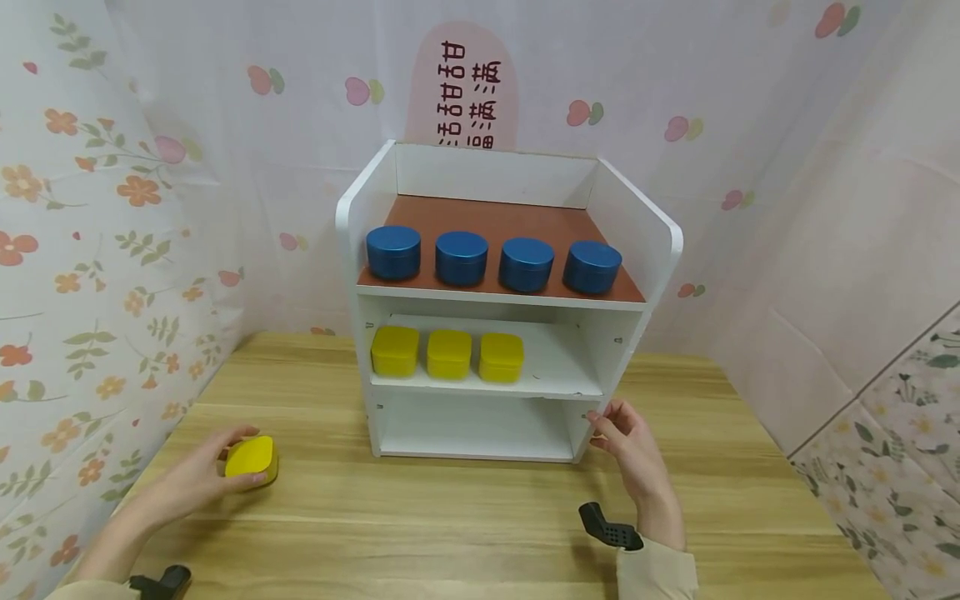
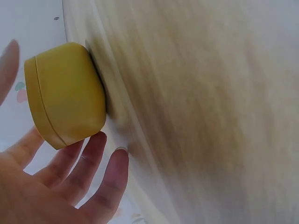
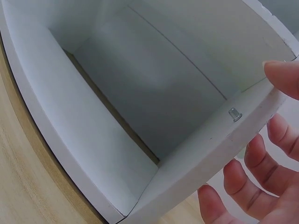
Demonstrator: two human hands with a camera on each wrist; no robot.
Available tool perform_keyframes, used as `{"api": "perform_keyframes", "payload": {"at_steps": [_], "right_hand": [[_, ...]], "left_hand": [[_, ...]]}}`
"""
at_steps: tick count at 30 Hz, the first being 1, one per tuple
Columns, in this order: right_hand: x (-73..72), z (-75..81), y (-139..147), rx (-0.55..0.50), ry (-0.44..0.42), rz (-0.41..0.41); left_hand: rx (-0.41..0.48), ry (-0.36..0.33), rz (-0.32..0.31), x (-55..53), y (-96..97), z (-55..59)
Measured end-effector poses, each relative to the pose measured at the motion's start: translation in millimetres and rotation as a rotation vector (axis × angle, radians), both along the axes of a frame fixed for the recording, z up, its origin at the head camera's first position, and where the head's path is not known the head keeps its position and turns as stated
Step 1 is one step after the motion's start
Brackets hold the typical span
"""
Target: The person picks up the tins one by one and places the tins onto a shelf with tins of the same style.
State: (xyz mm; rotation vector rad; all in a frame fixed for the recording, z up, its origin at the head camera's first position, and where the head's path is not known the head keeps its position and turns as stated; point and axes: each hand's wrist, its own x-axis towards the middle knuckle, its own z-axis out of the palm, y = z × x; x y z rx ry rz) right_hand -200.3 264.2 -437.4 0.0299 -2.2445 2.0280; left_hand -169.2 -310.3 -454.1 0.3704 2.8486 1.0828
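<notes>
My left hand (image 1: pixel 191 475) reaches round a yellow square box (image 1: pixel 251 458) with a rounded lid, which stands on the table at the left. In the left wrist view its fingers (image 2: pixel 91 156) touch the side of the box, while the thumb appears apart from it. My right hand (image 1: pixel 633 450) grips the front edge of the right side panel of a white shelf unit (image 1: pixel 633 221), low down, thumb (image 3: pixel 282 77) inside and fingers outside. Three more yellow boxes (image 1: pixel 449 354) stand in a row on the middle shelf, from its left end.
Several round blue tins (image 1: pixel 461 258) line the front of the brown top shelf (image 1: pixel 487 217). The bottom compartment (image 1: pixel 472 425) has a white back. A wooden table (image 1: pixel 420 533) carries the unit. Patterned cloth (image 1: pixel 300 167) hangs behind and at both sides.
</notes>
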Motion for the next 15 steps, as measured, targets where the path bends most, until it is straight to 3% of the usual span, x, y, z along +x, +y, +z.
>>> {"api": "perform_keyframes", "payload": {"at_steps": [15], "right_hand": [[0.1, 0.5, -0.4, -0.003, -0.004, 0.002]], "left_hand": [[-0.032, 0.005, -0.002, -5.6, -2.6, -4.2]]}}
